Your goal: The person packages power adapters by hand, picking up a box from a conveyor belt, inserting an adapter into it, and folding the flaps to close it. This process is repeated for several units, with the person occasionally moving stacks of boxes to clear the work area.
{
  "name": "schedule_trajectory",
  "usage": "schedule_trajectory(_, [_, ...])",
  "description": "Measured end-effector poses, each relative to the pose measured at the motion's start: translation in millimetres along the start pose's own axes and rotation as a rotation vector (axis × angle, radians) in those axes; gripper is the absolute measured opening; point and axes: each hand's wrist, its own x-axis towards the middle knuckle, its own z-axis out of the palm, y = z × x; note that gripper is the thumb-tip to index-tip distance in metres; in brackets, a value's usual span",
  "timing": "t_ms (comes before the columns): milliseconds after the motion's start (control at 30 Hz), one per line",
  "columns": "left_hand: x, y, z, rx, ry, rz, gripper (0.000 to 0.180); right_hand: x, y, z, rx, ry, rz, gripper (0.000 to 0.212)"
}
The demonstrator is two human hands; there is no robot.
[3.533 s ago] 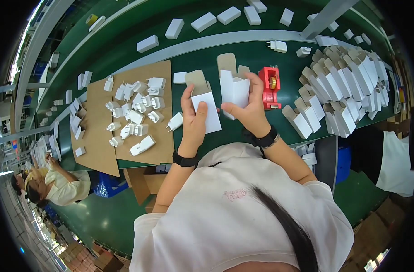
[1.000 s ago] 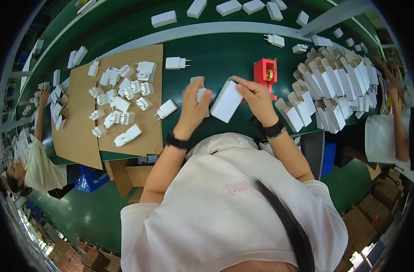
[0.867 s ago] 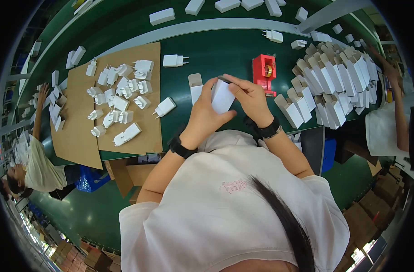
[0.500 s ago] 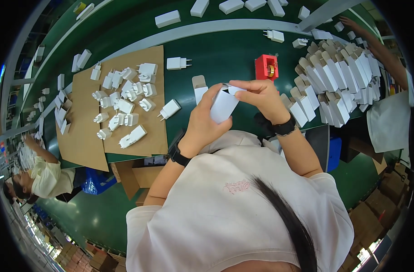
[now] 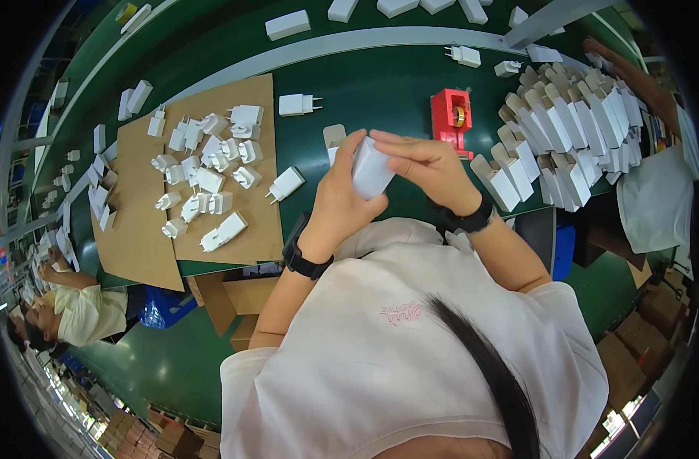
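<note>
A white box is near the centre of the frame, between the two hands and above the near edge of the green tabletop. The fingers of the left hand are bent around this box and grasp it from its left side, with the thumb at its lower end. The fingers of the right hand lie almost straight, against the upper end of the box; whether they also grasp it, I cannot tell. Just behind the left hand, a second box shows its raised flap, and its lower part is hidden.

In the left of the frame, many white chargers lie in a loose group on brown cardboard. Just beside the right edge of this cardboard there are one tilted charger and, higher, one charger lying sideways. To the right of the hands stands a red tape dispenser. Farther right, rows of open white boxes lean together. Near the upper edge of the frame, closed white boxes lie apart from the hands.
</note>
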Motion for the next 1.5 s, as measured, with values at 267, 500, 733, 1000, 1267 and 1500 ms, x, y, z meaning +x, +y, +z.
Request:
schedule_trajectory(267, [13.8, -11.4, 1.0, -0.107, -0.025, -0.097, 0.075, 10.5, 11.9, 15.1, -0.200, 0.099, -0.206, 0.030])
schedule_trajectory(500, [46.5, -62.8, -1.6, 0.094, 0.172, -0.109, 0.095, 121.1, 28.9, -71.9, -0.231, 0.059, 0.324, 0.038])
schedule_trajectory(733, [42.9, -86.9, 25.6, 0.476, 0.062, -0.255, 0.088, 264.5, 80.8, -197.1, -0.981, 0.528, 0.014, 0.050])
schedule_trajectory(1000, [56.0, -71.2, 9.4, 0.049, 0.190, -0.386, 0.080, 160.6, -4.6, -77.9, -0.692, -0.002, 0.227, 0.046])
schedule_trajectory(1267, [61.3, -18.0, 4.7, -0.071, 0.172, -0.011, 0.080, 61.3, 24.1, 9.8, 0.065, 0.282, 0.077, 0.052])
schedule_trajectory(1500, [38.8, -3.2, 3.1, -0.346, 0.090, -0.103, 0.065, 42.3, 14.5, 10.0, 0.114, 0.233, 0.018, 0.015])
